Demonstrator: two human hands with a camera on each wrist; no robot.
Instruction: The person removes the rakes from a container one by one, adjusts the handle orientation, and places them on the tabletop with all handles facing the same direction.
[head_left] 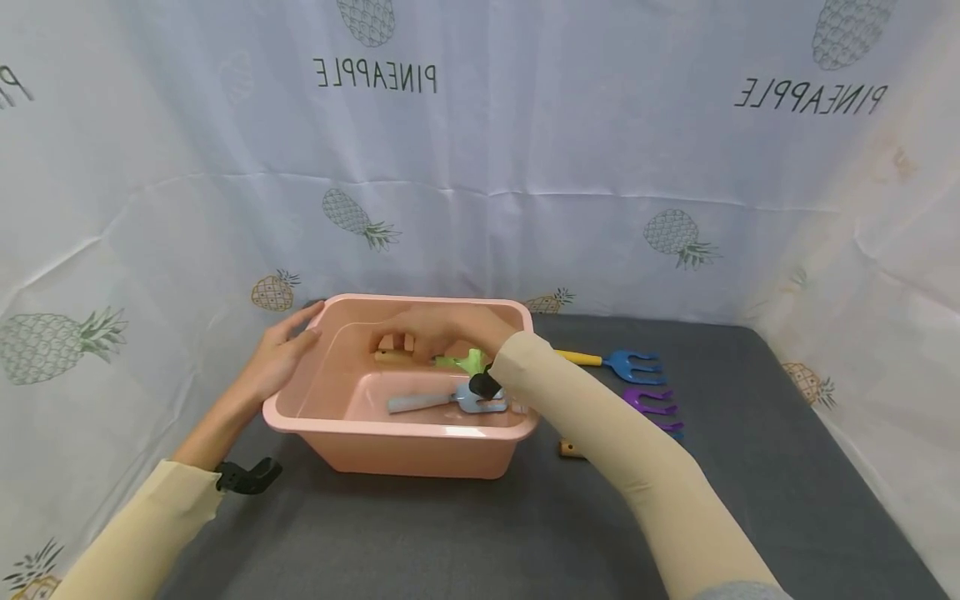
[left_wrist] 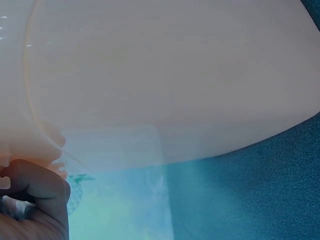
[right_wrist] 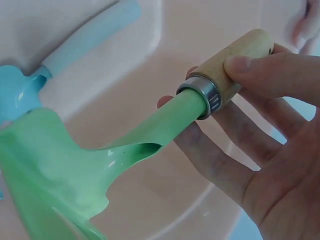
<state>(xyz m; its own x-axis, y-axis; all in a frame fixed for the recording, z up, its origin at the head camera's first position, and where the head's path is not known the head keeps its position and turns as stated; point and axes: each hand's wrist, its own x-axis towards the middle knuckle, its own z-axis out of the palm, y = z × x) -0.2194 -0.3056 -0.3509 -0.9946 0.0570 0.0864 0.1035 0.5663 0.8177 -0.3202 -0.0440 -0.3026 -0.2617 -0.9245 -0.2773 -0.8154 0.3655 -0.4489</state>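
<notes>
A pink plastic basin (head_left: 405, 452) stands on the dark table. At its left rim my left hand (head_left: 281, 354) grips the edge, and the left wrist view shows curled fingers (left_wrist: 37, 182) there. Inside the basin, my right hand (head_left: 423, 329) holds a green garden hand tool (right_wrist: 65, 165) by its wooden handle (right_wrist: 245, 52). Thumb and fingers close around that handle, and the tool's green metal head points away from the palm; its far end is cut off in the right wrist view. A light-blue garden fork (head_left: 472, 398) lies on the basin floor below the green tool.
Right of the basin lie a blue fork (head_left: 630, 365) with a yellow handle and a purple fork (head_left: 647, 400). The right sleeve partly covers them and a wooden handle end (head_left: 570, 450). A pineapple-print curtain (head_left: 480, 142) surrounds the dark table (head_left: 337, 542).
</notes>
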